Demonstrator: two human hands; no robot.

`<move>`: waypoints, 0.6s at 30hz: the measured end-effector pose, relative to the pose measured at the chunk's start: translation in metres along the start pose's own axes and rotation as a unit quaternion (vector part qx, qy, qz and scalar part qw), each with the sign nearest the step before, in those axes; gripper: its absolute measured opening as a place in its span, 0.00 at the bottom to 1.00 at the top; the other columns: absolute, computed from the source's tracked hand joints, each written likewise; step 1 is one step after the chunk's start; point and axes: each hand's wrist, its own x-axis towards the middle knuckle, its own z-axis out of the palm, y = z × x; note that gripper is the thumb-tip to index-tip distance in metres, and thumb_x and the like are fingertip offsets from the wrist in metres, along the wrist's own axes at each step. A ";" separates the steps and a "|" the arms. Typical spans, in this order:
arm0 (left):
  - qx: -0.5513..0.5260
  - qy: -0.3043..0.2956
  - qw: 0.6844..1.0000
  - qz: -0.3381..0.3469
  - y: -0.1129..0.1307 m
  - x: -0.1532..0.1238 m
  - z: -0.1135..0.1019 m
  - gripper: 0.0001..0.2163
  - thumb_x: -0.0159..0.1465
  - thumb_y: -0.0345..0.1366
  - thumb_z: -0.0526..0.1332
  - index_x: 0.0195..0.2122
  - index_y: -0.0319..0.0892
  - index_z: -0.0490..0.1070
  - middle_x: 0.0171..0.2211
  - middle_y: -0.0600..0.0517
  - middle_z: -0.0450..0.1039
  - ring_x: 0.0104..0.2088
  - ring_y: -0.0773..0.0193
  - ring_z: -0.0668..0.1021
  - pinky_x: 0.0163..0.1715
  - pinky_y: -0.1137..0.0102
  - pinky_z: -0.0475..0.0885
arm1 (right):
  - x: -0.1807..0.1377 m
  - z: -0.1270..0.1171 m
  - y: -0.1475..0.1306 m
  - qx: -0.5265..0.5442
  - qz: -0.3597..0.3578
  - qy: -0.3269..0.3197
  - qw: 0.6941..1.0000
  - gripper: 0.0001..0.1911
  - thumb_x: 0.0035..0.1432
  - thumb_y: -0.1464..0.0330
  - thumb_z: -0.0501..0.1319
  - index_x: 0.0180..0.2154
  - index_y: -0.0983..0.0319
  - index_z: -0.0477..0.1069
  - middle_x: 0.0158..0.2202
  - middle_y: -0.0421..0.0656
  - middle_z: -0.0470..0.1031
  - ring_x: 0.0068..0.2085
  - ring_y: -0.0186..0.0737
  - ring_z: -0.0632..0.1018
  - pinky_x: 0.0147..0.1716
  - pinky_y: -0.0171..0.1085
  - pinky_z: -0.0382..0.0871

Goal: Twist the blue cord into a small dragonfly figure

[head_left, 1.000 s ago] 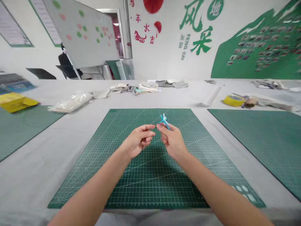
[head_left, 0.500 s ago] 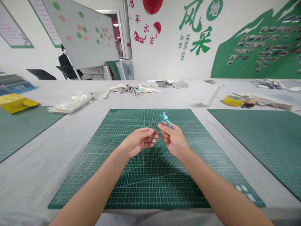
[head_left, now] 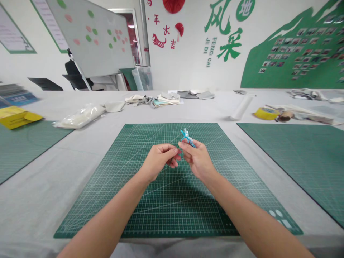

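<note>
Above the cutting mat, my right hand (head_left: 197,154) pinches a small craft flower (head_left: 186,134) with blue strips and white bead-like bits, just under its head. The flower tilts up and to the left, and part of it is hidden behind my fingers. Close by on the left, my left hand (head_left: 162,159) is closed, thumb against forefinger, on the flower's thin green stem. Most of the stem is hidden by the fingers. The two hands nearly touch at the fingertips. Beneath them lies the green gridded cutting mat (head_left: 150,218).
Other cutting mats lie at the left (head_left: 32,143) and right (head_left: 295,161). Along the table are a yellow box (head_left: 18,116), a clear plastic bag (head_left: 80,116), fabric scraps (head_left: 168,98), a white roll (head_left: 242,107) and yellow tape (head_left: 266,113). A whiteboard (head_left: 104,53) stands behind.
My left hand has turned over the stem, so less of the stem shows. The flower head has shifted slightly left and tilted, still in my right hand.
</note>
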 end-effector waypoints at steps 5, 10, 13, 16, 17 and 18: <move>-0.016 -0.008 1.000 -0.009 -0.001 0.000 0.000 0.08 0.59 0.36 0.61 0.31 0.36 0.73 0.24 0.52 0.73 0.19 0.71 0.74 0.18 0.77 0.67 | 0.001 0.000 0.001 -0.019 -0.006 0.002 1.000 0.11 0.46 0.67 0.69 0.27 0.64 0.69 0.18 0.32 0.61 0.17 0.22 0.51 0.15 0.30 0.40; 0.012 0.016 1.000 -0.006 -0.002 0.002 0.001 0.06 0.59 0.34 0.60 0.30 0.36 0.73 0.22 0.53 0.72 0.18 0.71 0.73 0.15 0.77 0.67 | 0.001 0.000 0.006 -0.028 -0.009 0.018 0.999 0.11 0.45 0.67 0.69 0.27 0.64 0.69 0.18 0.32 0.61 0.17 0.22 0.52 0.15 0.30 0.40; 0.050 0.036 0.998 0.003 -0.001 0.001 0.003 0.06 0.59 0.33 0.59 0.30 0.36 0.73 0.21 0.53 0.71 0.17 0.71 0.72 0.14 0.77 0.67 | 0.000 0.001 0.007 -0.028 -0.010 0.029 0.999 0.11 0.45 0.67 0.69 0.27 0.64 0.69 0.18 0.32 0.62 0.17 0.22 0.52 0.15 0.30 0.41; 0.067 0.035 0.997 0.004 -0.001 0.001 0.004 0.06 0.60 0.32 0.59 0.30 0.36 0.73 0.22 0.53 0.72 0.18 0.70 0.74 0.17 0.75 0.69 | 0.000 0.001 0.005 -0.031 -0.007 0.030 0.999 0.11 0.45 0.67 0.69 0.27 0.64 0.69 0.19 0.33 0.64 0.17 0.22 0.52 0.15 0.30 0.41; 0.051 0.025 0.998 -0.003 -0.001 0.001 0.004 0.06 0.61 0.33 0.59 0.31 0.36 0.73 0.23 0.52 0.73 0.19 0.69 0.75 0.19 0.75 0.71 | 0.000 0.001 0.004 -0.030 -0.006 0.029 0.999 0.11 0.45 0.67 0.69 0.27 0.64 0.69 0.19 0.33 0.65 0.17 0.22 0.52 0.15 0.30 0.41; 0.022 0.012 1.000 -0.014 -0.001 0.001 0.003 0.07 0.62 0.34 0.59 0.32 0.36 0.73 0.24 0.51 0.74 0.20 0.68 0.76 0.21 0.74 0.72 | 0.000 0.001 0.003 -0.027 -0.007 0.029 0.999 0.11 0.45 0.67 0.69 0.28 0.64 0.69 0.20 0.33 0.65 0.16 0.22 0.52 0.15 0.30 0.41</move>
